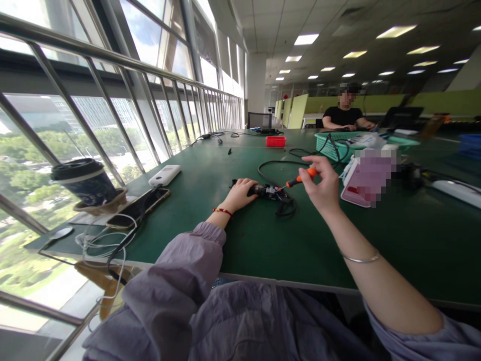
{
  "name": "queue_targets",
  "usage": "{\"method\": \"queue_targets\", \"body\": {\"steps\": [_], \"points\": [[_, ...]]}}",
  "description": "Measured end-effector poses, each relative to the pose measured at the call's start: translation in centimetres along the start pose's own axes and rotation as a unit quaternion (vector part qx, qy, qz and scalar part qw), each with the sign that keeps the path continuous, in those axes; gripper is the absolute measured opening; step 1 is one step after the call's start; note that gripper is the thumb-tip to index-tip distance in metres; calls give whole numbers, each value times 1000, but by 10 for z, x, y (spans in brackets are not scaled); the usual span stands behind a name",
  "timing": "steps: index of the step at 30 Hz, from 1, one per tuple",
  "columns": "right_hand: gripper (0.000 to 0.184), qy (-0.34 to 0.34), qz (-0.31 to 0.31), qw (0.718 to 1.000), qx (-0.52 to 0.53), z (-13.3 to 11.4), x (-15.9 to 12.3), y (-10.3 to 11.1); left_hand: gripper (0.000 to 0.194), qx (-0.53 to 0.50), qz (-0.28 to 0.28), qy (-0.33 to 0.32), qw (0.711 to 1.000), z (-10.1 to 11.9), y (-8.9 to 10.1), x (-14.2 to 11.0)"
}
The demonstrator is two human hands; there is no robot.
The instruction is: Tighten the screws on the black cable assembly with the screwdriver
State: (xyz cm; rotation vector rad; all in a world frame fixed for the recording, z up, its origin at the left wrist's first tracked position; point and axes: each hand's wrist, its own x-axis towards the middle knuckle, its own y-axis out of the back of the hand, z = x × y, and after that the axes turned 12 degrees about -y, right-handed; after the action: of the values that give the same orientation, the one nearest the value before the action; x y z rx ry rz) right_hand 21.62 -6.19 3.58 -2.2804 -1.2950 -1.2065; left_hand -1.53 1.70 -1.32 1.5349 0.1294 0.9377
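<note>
My left hand (243, 194) is closed over a black device with a cable (266, 191) that lies on the green table. Wires and grey parts show at the device's right end, where its casing looks open; its exact kind I cannot make out. An orange-and-black screwdriver (301, 177) is pinched by its handle in my right hand (323, 184). Its thin shaft slants down to the left, with the tip at the grey parts. A black cable (287, 205) loops on the table beside the device.
A red box (275, 142) and a turquoise basket (330, 146) stand farther back. Right of my hand is a pink-faced stand (366, 180). On the left are a phone (139, 208), a white power bank (164, 175) and a lidded cup (88, 183). A person (344, 111) sits across.
</note>
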Motion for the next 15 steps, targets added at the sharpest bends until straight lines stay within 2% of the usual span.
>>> {"method": "queue_targets", "body": {"steps": [5,11,15], "points": [[17,-26,-6,999,-26,-1,-2,1,40,3,-4,2,1000,0,0,0],[34,16,0,1000,27,-4,0,-1,33,0,1,6,1000,2,0,1],[19,-2,1,1000,-21,-3,0,1,32,-1,5,3,1000,1,0,1]]}}
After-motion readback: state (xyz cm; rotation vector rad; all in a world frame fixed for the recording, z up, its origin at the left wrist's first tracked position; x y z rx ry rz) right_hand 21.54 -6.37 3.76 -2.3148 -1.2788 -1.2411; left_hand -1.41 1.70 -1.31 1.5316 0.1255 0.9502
